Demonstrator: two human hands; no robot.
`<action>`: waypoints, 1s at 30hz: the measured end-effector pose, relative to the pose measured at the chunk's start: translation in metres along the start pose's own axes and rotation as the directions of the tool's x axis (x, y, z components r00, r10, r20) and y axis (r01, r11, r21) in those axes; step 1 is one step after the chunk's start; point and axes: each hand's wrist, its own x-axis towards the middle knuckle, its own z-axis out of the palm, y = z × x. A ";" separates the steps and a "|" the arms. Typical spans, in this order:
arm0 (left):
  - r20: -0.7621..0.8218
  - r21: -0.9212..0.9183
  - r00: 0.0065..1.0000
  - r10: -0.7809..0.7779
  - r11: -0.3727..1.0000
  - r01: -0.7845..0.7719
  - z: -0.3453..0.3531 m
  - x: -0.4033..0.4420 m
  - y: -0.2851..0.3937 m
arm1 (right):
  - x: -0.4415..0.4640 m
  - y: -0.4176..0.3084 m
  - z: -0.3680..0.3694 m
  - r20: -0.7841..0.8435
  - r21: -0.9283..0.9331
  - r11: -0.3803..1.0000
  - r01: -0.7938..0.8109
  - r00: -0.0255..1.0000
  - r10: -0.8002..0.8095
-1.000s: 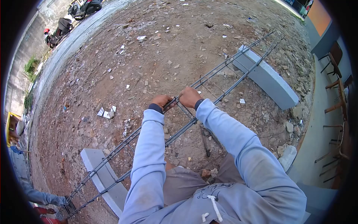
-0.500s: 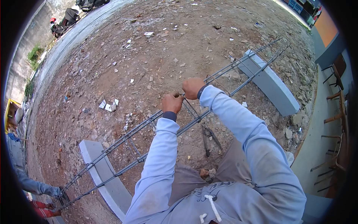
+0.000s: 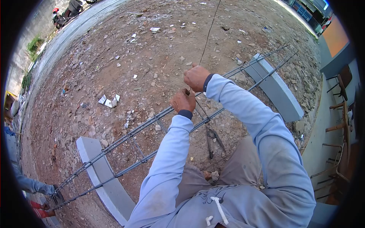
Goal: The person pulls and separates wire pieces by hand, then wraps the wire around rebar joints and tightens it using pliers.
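Note:
A long rebar cage (image 3: 131,134) lies diagonally in front of me, its bars joined by stirrups. My right hand (image 3: 196,78) is closed on a thin dark wire (image 3: 210,32) that runs up and away from its fingers. Just below it, my left hand (image 3: 183,101) is closed in a pinch at the cage's far bars, close to the right hand's fingers. What the left fingertips hold is hidden. A pair of pincers (image 3: 213,140) lies on the ground between my knees and the cage.
The cage rests across two grey blocks, a left block (image 3: 88,148) and a right block (image 3: 283,95). At lower left, another person's sleeve (image 3: 38,187) is near the cage's end. Rubble and white tile pieces (image 3: 109,102) litter the dirt. Chairs (image 3: 345,78) stand along the right.
Both hands have shifted slightly, the right now above the left. A length of wire now shows stretching upward from the right hand. The view has tilted a little.

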 end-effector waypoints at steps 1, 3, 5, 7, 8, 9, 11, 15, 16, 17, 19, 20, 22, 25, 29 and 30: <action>0.013 0.000 1.000 -0.002 1.000 0.002 -0.001 -0.001 0.001 | 0.002 0.003 -0.002 0.006 -0.015 1.000 -0.008 1.000 0.008; 0.018 -0.005 1.000 -0.009 1.000 0.009 -0.001 -0.002 0.001 | 0.002 0.005 -0.004 0.016 0.029 1.000 -0.010 1.000 0.010; 0.026 -0.006 1.000 -0.013 1.000 0.013 0.000 -0.003 0.002 | 0.004 0.005 -0.006 0.021 0.139 0.990 0.016 1.000 -0.019; 0.022 -0.001 0.999 -0.025 1.000 0.025 0.000 -0.002 0.004 | 0.010 0.004 -0.002 0.003 0.137 0.990 0.037 0.999 -0.037; 0.039 0.001 0.998 -0.052 0.999 0.052 -0.001 -0.002 0.004 | 0.013 0.002 0.002 -0.008 0.139 0.989 0.048 0.999 -0.048; 0.057 0.005 0.995 -0.077 0.997 0.077 -0.003 -0.002 0.005 | 0.017 0.003 0.009 -0.001 0.183 0.983 0.014 1.000 -0.014; 0.078 0.015 0.991 -0.108 0.994 0.107 -0.005 -0.001 0.006 | 0.028 0.007 0.026 0.016 0.264 0.963 -0.055 0.998 0.053; 0.107 0.054 0.984 -0.144 0.989 0.139 -0.004 0.001 0.007 | 0.034 0.010 0.034 0.121 0.359 0.919 -0.160 0.985 0.124; 0.118 0.066 0.981 -0.153 0.987 0.146 -0.003 0.002 0.008 | 0.033 0.008 0.032 0.138 0.353 0.917 -0.185 0.980 0.144; 0.136 0.062 0.977 -0.164 0.986 0.157 -0.003 0.002 0.008 | 0.033 0.007 0.029 0.155 0.346 0.914 -0.210 0.974 0.165; 0.170 0.056 0.969 -0.181 0.983 0.174 -0.003 0.004 0.008 | 0.037 0.005 0.031 0.219 0.325 0.910 -0.258 0.956 0.193; 0.161 0.048 0.970 -0.181 0.983 0.175 -0.003 0.004 0.009 | 0.040 0.005 0.032 0.247 0.314 0.906 -0.282 0.946 0.208; 0.146 0.039 0.973 -0.180 0.984 0.176 -0.005 0.003 0.010 | 0.042 0.000 0.032 0.299 0.282 0.883 -0.375 0.909 0.290; 0.194 0.052 0.967 -0.168 0.986 0.160 -0.010 0.006 0.007 | 0.036 0.000 0.031 0.358 0.213 0.899 -0.383 0.887 0.293; 0.259 0.053 0.953 -0.157 0.987 0.148 -0.014 0.012 0.006 | 0.014 0.008 0.021 0.384 0.164 0.958 -0.237 0.910 0.159; 0.266 0.046 0.951 -0.159 0.987 0.152 -0.013 0.013 0.004 | 0.008 0.008 0.013 0.367 0.191 0.960 -0.206 0.922 0.124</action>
